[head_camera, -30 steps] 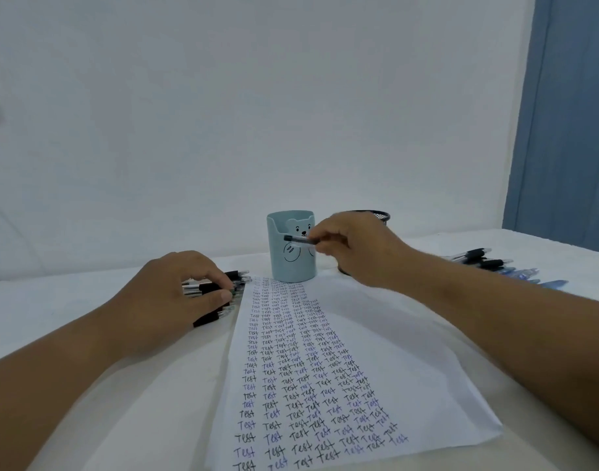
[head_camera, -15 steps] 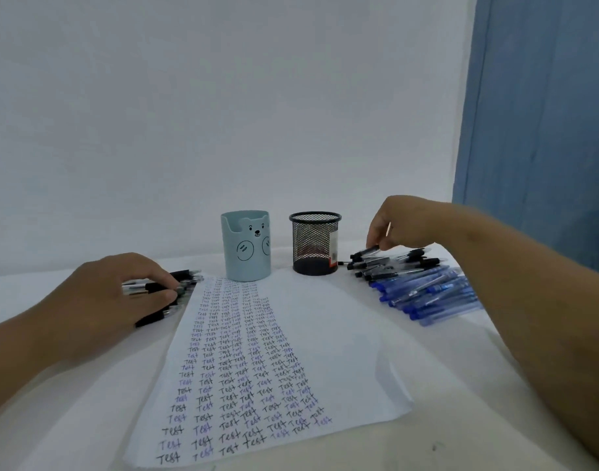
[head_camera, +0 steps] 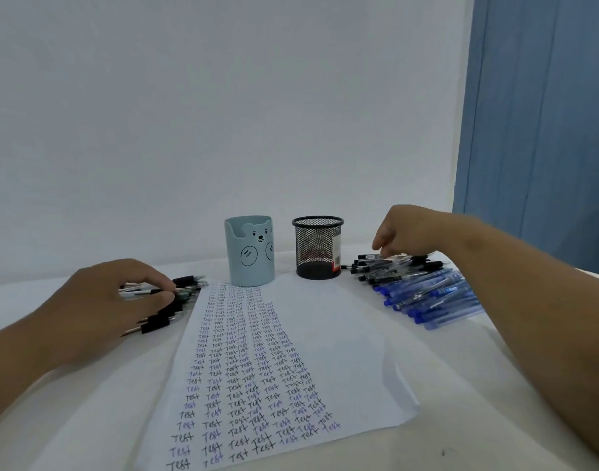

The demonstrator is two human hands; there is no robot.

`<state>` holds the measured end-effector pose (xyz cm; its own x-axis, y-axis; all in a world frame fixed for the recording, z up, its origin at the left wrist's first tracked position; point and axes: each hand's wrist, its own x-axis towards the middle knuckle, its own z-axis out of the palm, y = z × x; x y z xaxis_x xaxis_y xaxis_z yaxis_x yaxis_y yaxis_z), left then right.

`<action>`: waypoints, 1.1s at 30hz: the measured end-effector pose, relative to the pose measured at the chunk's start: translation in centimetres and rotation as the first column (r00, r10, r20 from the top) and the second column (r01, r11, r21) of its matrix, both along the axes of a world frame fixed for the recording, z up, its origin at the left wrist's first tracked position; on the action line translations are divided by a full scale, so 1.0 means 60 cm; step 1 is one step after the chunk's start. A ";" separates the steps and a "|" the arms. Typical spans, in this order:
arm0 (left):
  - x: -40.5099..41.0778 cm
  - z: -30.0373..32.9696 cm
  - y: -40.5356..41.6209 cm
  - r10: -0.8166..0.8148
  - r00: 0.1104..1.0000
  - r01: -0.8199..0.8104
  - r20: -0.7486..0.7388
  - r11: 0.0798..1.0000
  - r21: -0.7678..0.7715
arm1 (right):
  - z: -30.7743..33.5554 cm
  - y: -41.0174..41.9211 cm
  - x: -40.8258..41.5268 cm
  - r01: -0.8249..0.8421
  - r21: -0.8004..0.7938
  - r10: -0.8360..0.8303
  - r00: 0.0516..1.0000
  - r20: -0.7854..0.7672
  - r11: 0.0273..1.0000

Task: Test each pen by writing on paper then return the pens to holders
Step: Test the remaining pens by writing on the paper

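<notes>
Your right hand [head_camera: 405,232] is hanging over the far end of the pile of pens on the right [head_camera: 417,287], fingers curled downward with the tips just touching or just above the black pens [head_camera: 376,266]. Cannot tell if that grip is pinching one yet, since the fingertips are hiding the contact. The blue pens [head_camera: 434,300] are lying just nearer to you than that grip, fanned out side by side.

Your left hand [head_camera: 101,307] is resting on the bundle of black pens [head_camera: 169,304] on the counter [head_camera: 70,419], thumb and forefinger pressed around them near their grip sleeves, so this one is pinching the bundle.

The paper [head_camera: 342,351] is lying between your two hands, its left half filled with columns of "Test". The bear cup [head_camera: 248,254] and the mesh cup [head_camera: 318,248] are standing upright beyond the paper, between the grips, the mesh cup closer to your right hand. Both are looking empty of pens from here.

Handling guess: the pens are light, stiff and smooth-barrelled, likely rolling and slipping off the heap when nudged. You are better off taking one from the top, pinching at the rubber sleeve near the tip, where friction is best. The thin paper may slide or crease when you are writing, so it probably needs holding down.
</notes>
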<state>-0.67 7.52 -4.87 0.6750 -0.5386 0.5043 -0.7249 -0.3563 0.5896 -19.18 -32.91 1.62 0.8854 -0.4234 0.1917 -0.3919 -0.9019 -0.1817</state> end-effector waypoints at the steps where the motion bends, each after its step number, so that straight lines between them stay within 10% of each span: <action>1: -0.002 0.001 0.000 0.003 1.000 -0.003 -0.008 1.000 0.003 | -0.001 0.000 0.002 0.003 -0.007 -0.003 1.000 -0.003 1.000; 16: -0.017 0.017 0.006 0.118 0.991 -0.124 0.056 0.985 0.123 | -0.002 0.036 0.023 -0.055 -0.215 0.080 0.991 0.106 0.975; 27: 0.001 0.034 0.044 0.049 0.989 -0.109 0.142 0.881 0.461 | -0.084 0.280 0.059 -0.619 -0.149 0.634 0.769 0.087 0.771; 33: -0.028 0.047 0.025 -0.016 0.985 -0.012 0.170 0.986 0.166 | -0.101 0.279 0.069 -0.590 -0.256 0.643 0.683 0.347 0.765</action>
